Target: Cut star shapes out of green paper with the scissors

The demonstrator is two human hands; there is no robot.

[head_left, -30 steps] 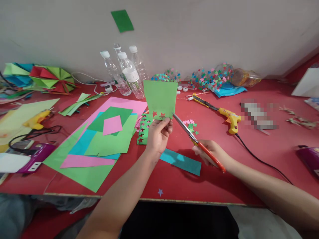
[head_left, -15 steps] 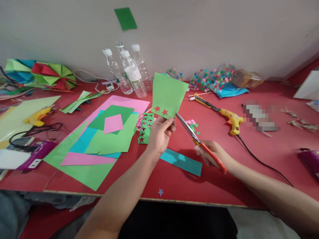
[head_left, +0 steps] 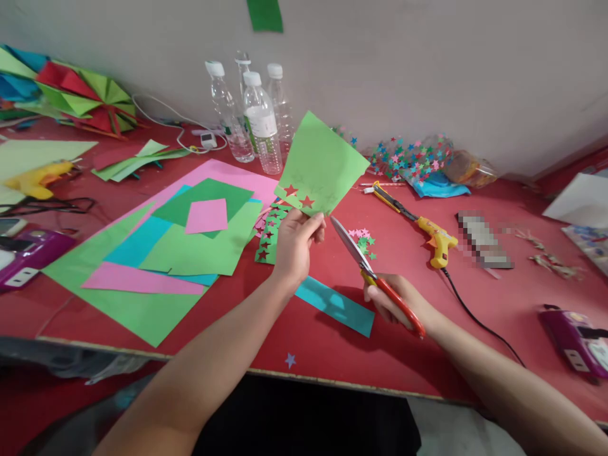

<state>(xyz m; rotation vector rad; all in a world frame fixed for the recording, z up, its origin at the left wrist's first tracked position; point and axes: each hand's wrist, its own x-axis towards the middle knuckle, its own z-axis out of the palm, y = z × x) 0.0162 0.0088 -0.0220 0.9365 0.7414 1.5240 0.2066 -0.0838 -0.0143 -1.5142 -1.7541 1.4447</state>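
My left hand [head_left: 297,244] pinches the lower edge of a light green paper [head_left: 323,161], which is held up and has star-shaped holes near its bottom. Red-handled scissors [head_left: 368,272] are in my right hand [head_left: 396,301], their blades closed and the tip close to the paper's lower right edge. A green strip with star holes [head_left: 266,237] lies behind my left hand. Between my forearms rests a blue paper strip [head_left: 337,305]. Small pink and green stars [head_left: 365,242] are piled beyond the scissors.
Coloured sheets [head_left: 152,310] overlap at the left. Plastic bottles [head_left: 263,126] stand near the wall. A yellow glue gun [head_left: 439,244] with a black cord lies at the right, beside a cutter [head_left: 387,197]. A purple device [head_left: 574,342] sits at the far right.
The view has shifted slightly. The green paper has tilted in my left hand, and a small gap now shows between it and the scissor tip.
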